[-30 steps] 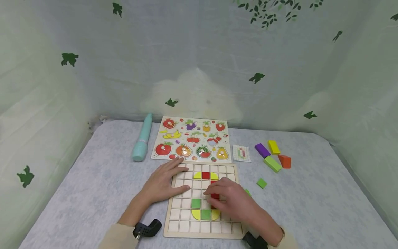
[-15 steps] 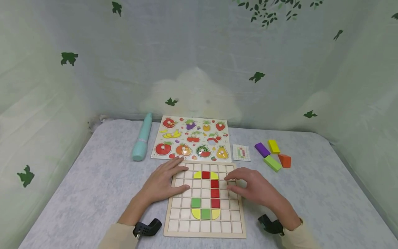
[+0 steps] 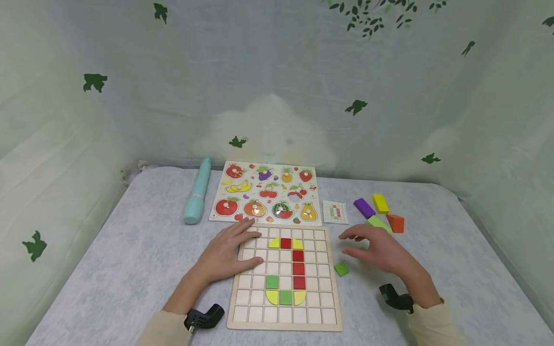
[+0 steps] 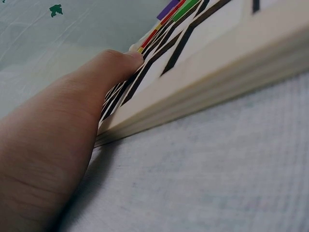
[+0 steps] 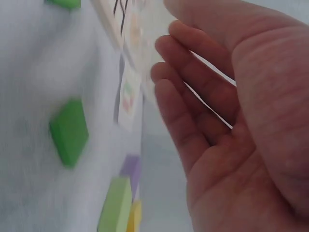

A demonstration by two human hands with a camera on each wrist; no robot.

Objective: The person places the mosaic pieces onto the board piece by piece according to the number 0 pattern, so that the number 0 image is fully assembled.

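A wooden grid board (image 3: 259, 315) lies near the table's front edge. It holds a red column of tiles (image 3: 298, 262), yellow curved pieces and green squares (image 3: 271, 281). My left hand (image 3: 242, 242) rests flat on the board's upper left corner; in the left wrist view a finger (image 4: 96, 77) lies on the board's edge (image 4: 207, 92). My right hand (image 3: 356, 244) hovers empty just right of the board, fingers relaxed (image 5: 193, 92). A loose green tile (image 3: 341, 268) lies on the cloth below its thumb, also seen as the green tile (image 5: 69, 131).
Behind the grid board lie a fruit puzzle board (image 3: 266, 194), a teal cylinder (image 3: 196, 192) and a small pattern card (image 3: 335, 212). Purple (image 3: 364, 207), yellow (image 3: 381, 203), orange (image 3: 396, 223) and light green (image 3: 377, 222) blocks sit at the right. Curtains surround the table.
My right hand has lifted off the red tiles and moved right, off the board, uncovering the red column. The left hand has stayed in place.
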